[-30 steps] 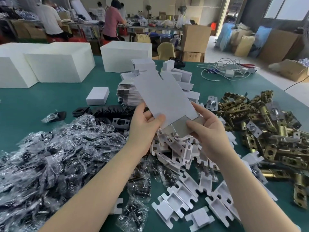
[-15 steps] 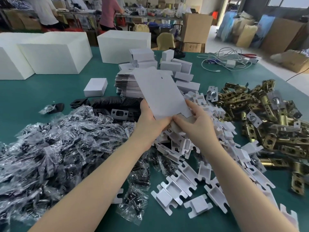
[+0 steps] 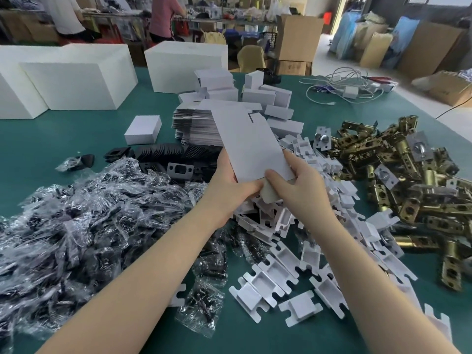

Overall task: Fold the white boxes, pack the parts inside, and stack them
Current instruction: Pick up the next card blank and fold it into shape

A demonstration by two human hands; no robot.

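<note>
Left hand [image 3: 231,186] grips near left corner of flat white box blank [image 3: 251,144], thumb on face. Right hand [image 3: 298,185] pinches near right corner, by grey end flap. Blank held at frame centre, above heap of white inserts [image 3: 278,264].

Risk, as judged: uneven squeeze creases panel off score line; thin card buckles; flap tears at slot.

Around: blank stack [image 3: 196,129] behind; folded boxes [image 3: 265,95] upper centre; brass latches [image 3: 398,175] right; bagged screws [image 3: 76,213] left crowd green bench [image 3: 51,139], little room to set box down.

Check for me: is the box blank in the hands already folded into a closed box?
No, the box blank is flat, gripped at its lower end by the left hand and right hand.
</note>
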